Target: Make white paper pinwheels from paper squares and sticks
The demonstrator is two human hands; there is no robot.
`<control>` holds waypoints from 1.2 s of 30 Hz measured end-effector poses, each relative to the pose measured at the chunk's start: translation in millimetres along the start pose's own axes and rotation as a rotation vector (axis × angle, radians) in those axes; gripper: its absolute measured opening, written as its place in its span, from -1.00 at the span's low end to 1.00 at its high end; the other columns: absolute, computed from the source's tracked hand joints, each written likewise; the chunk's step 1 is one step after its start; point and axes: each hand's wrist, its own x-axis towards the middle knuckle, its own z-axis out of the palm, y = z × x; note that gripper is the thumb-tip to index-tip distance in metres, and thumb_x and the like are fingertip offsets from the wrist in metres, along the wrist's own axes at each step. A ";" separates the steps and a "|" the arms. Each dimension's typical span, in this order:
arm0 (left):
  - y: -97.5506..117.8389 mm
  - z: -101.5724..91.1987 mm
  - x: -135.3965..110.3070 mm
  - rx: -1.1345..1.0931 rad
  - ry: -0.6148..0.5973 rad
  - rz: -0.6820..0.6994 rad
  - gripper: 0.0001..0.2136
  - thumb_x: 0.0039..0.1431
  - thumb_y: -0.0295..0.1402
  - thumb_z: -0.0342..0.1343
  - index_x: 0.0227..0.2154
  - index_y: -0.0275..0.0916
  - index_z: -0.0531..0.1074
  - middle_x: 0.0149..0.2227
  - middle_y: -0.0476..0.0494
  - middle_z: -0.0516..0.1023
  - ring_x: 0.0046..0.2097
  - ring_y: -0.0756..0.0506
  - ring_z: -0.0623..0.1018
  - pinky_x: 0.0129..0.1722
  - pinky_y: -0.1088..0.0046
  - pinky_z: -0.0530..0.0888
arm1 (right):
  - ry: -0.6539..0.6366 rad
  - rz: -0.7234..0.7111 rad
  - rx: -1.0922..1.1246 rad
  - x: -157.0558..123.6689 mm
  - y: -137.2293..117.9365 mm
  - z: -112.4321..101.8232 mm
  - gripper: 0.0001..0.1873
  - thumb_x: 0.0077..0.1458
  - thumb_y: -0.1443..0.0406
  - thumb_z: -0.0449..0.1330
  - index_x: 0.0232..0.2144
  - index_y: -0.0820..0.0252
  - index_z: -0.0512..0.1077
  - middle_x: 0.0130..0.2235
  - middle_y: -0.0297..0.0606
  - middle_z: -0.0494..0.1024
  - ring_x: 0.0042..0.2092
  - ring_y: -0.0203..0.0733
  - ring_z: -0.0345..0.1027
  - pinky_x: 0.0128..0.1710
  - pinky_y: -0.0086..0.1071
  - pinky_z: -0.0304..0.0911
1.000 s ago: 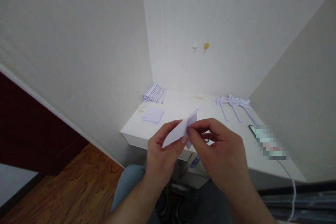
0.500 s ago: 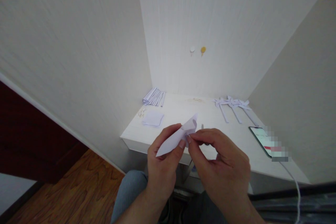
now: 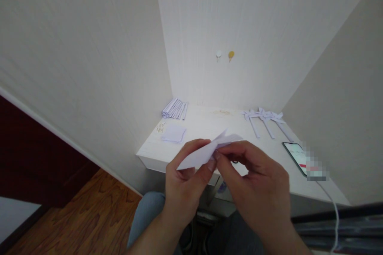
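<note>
A white piece of paper (image 3: 199, 155), bent with flaps standing up on its right, is held above the front edge of the desk. My left hand (image 3: 187, 181) grips its left part, thumb in front and fingers behind. The fingertips of my right hand (image 3: 254, 179) pinch the paper near its middle. Beyond my left hand lies a stack of square white paper sheets (image 3: 174, 133). Three paper pinwheels on paper sticks (image 3: 265, 117) lie at the back right. Part of a dark-handled tool, mostly hidden, shows behind my right fingers.
Rolled paper sticks (image 3: 175, 108) are piled at the back left of the white desk (image 3: 206, 121). Small pale pieces (image 3: 160, 127) lie near the left edge. A phone (image 3: 301, 159) with a white cable (image 3: 336, 223) rests on the right. Two hooks (image 3: 225, 55) are on the wall.
The paper's right side has opened out: a curled flap now spreads to the right over my right fingers. Both hands stay close together, and my right hand has shifted slightly right.
</note>
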 end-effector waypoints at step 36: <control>42.5 -2.3 2.2 0.349 -0.203 0.435 -0.80 0.19 -0.50 0.33 -0.15 -0.11 0.67 -0.25 -0.12 0.64 -0.13 -0.16 0.54 -0.03 0.23 0.47 | -0.404 0.418 0.701 6.3 15.7 -11.9 -0.62 0.05 -0.10 0.33 -0.47 0.03 0.50 -0.52 -0.25 0.59 -0.45 0.00 0.54 -0.61 -0.25 0.43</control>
